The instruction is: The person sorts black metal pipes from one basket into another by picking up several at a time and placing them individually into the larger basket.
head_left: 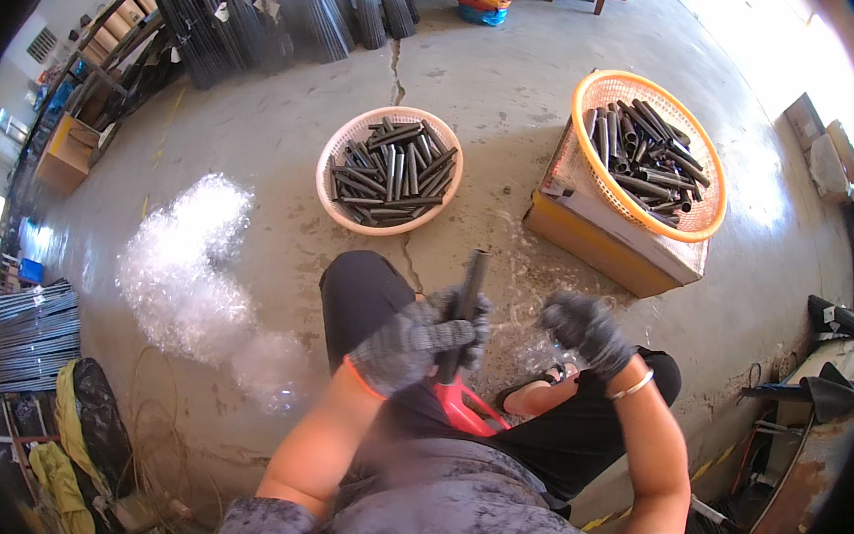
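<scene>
My left hand (406, 341), in a dark grey knit glove, is wrapped round a black tube (472, 281) that stands nearly upright between my knees. The tube's lower end meets a red forked piece (460, 408), whose full shape is hidden. Off to the right of the tube, and apart from it, is my right hand (587, 332), gloved the same way. Its fingers are curled in; whether anything small is in them is hidden. Beyond my knees, a pale pink basket (324, 181) on the floor holds many short black tubes.
An orange basket (720, 190) of black tubes rests on a cardboard box (605, 239) at the right. Clear plastic scraps (186, 273) lie heaped on the floor to the left. Bundles of long black rods (312, 7) stand at the back left. A metal bench (797, 477) is at the right.
</scene>
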Available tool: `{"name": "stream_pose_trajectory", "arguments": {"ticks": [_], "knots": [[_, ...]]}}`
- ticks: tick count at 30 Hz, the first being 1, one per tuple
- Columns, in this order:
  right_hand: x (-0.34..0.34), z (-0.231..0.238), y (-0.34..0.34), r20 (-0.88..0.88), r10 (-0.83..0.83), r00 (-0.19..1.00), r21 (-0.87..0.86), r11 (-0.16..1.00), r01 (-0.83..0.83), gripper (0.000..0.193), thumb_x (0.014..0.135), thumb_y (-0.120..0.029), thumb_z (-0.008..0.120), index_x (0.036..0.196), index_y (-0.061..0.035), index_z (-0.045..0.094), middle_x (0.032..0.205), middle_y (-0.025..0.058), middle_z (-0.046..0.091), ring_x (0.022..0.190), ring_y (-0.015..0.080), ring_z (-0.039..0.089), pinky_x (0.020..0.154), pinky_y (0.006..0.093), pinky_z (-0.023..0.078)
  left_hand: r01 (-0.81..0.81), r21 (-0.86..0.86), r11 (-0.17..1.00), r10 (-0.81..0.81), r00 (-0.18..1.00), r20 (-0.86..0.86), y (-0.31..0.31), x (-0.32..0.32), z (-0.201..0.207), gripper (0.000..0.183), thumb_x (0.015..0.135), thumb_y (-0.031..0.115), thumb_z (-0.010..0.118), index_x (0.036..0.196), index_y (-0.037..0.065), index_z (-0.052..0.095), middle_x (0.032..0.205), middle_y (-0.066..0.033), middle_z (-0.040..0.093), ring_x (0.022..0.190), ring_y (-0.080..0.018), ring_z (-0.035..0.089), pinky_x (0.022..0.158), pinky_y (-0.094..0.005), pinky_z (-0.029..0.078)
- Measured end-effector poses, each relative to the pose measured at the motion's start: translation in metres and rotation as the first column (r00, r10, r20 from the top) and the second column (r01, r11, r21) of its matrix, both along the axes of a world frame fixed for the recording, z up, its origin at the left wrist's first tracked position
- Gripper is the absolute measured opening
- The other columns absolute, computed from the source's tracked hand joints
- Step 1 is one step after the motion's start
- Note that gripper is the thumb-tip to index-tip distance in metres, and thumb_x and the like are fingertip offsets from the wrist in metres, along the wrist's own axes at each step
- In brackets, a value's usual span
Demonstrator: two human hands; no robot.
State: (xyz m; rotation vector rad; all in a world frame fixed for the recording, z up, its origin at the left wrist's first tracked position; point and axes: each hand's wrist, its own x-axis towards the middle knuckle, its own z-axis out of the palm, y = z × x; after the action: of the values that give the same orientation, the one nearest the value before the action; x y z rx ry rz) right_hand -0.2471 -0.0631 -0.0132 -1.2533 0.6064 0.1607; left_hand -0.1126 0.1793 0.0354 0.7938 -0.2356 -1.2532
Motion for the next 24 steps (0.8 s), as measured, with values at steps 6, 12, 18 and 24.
{"name": "stream_pose_trajectory", "arguments": {"ticks": [6, 12, 18, 24], "knots": [[-0.153, -0.103, -0.257, -0.303, -0.328, 0.895, -0.940, -0.054, -0.338, 0.038, 0.088, -0.034, 0.053, 0.101, -0.0010, 0.064, 0.103, 0.0227, 0.064, 0.100, 0.0373, 0.059, 0.086, 0.0418, 0.047, -0.238, 0.113, 0.965, 0.236, 0.971, 0.036, 0.053, 0.014, -0.011, 0.026, 0.088, 0.008, 0.057, 0.113, 0.002, 0.050, 0.088, -0.0047, 0.056, 0.074, -0.0163, 0.059, 0.067, -0.0304, 0.052], [-0.041, -0.017, -0.091, 0.079, -0.078, 0.994, -0.475, 0.874, 0.107, 0.046, 0.085, -0.015, 0.062, 0.129, -0.0075, 0.048, 0.112, 0.0055, 0.058, 0.065, 0.0158, 0.058, 0.052, 0.0300, 0.047, -0.026, 0.177, 0.984, 0.009, 0.995, 0.097, 0.005, -0.011, -0.022, 0.029, 0.087, 0.016, 0.063, 0.111, 0.003, 0.053, 0.087, -0.0046, 0.060, 0.074, -0.0150, 0.061, 0.065, -0.0290, 0.052], [0.008, 0.027, 0.022, 0.287, 0.560, 0.777, -0.544, 0.763, -0.349, 0.036, 0.087, -0.005, 0.059, 0.123, -0.0043, 0.054, 0.115, 0.0061, 0.060, 0.100, 0.0190, 0.058, 0.088, 0.0330, 0.048, 0.047, 0.056, 0.997, -0.051, 0.996, 0.076, -0.018, -0.005, 0.001, 0.030, 0.087, 0.012, 0.062, 0.114, 0.003, 0.053, 0.091, -0.0051, 0.061, 0.078, -0.0162, 0.062, 0.068, -0.0302, 0.053], [-0.105, -0.105, -0.218, -0.177, -0.099, 0.979, -0.984, 0.002, -0.178, 0.021, 0.083, -0.011, 0.058, 0.099, 0.0011, 0.065, 0.101, 0.0223, 0.064, 0.093, 0.0319, 0.063, 0.083, 0.0392, 0.048, -0.193, 0.014, 0.981, 0.194, 0.980, -0.041, 0.042, 0.016, -0.008, 0.032, 0.086, 0.012, 0.063, 0.115, 0.004, 0.052, 0.090, -0.0075, 0.060, 0.078, -0.0198, 0.062, 0.069, -0.0309, 0.053]]}}
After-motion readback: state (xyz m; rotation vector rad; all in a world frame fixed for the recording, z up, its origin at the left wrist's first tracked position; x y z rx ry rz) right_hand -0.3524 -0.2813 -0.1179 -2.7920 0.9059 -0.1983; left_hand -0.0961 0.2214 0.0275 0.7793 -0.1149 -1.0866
